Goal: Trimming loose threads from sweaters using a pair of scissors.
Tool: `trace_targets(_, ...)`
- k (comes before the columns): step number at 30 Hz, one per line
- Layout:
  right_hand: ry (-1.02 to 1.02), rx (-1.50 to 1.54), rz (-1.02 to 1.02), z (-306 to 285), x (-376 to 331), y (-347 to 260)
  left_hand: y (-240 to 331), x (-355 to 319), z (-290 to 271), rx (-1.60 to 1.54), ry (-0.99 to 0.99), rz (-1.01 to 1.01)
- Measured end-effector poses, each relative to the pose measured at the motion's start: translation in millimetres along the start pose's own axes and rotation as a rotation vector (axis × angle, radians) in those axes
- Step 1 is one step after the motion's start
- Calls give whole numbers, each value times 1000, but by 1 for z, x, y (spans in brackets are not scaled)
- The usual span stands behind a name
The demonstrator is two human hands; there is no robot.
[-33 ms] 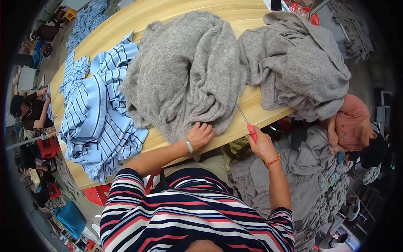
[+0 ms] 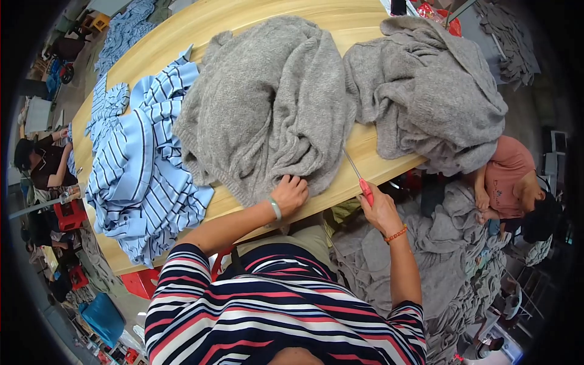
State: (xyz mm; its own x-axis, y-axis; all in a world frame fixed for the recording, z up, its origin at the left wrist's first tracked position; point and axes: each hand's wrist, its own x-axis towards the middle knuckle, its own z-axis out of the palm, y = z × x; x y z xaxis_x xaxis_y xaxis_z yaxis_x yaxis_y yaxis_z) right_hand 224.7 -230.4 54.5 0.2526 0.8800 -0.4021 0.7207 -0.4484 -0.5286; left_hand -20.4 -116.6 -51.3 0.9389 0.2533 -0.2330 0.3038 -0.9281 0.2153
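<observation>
A grey knitted garment [image 2: 267,103] lies bunched in the middle of a long wooden table [image 2: 340,24]. My left hand [image 2: 291,193], with a pale band on its wrist, grips the garment's near edge at the table's front. My right hand [image 2: 380,210], with an orange bracelet, holds thin red-handled scissors [image 2: 359,176]. Their blades point up toward the garment's right edge. A second heap of grey knitwear [image 2: 426,85] sits to the right on the table.
Blue-and-white striped garments [image 2: 140,164] cover the table's left part. A person in a pink top [image 2: 511,182] sits low at the right beside a grey knitwear pile on the floor [image 2: 450,255]. Another person [image 2: 42,164] sits at far left. A blue stool [image 2: 100,316] stands at lower left.
</observation>
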Motion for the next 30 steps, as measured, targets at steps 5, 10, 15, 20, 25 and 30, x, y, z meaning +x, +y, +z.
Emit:
trace_targets(5, 86, 93, 140, -18, -9, 15, -26, -9, -94, -1639, 513, -838)
trace_targets(10, 62, 93, 113, -19, -3, 14, -8, -82, 26, -1982, 559, -919)
trace_targets(15, 9, 8, 5, -14, -1, -6, 6, -92, 32, -1441, 70, -847)
trace_targets(20, -62, -28, 25, -10, -2, -13, 11, -38, -41, -470, 651, -413)
trace_targets(25, -106, -53, -23, -15, -9, -29, -7, 30, -30, -227, 540, -188)
trace_targets(30, -185, -144, 9, -16, -13, -44, -18, 51, 11, -221, 368, -259)
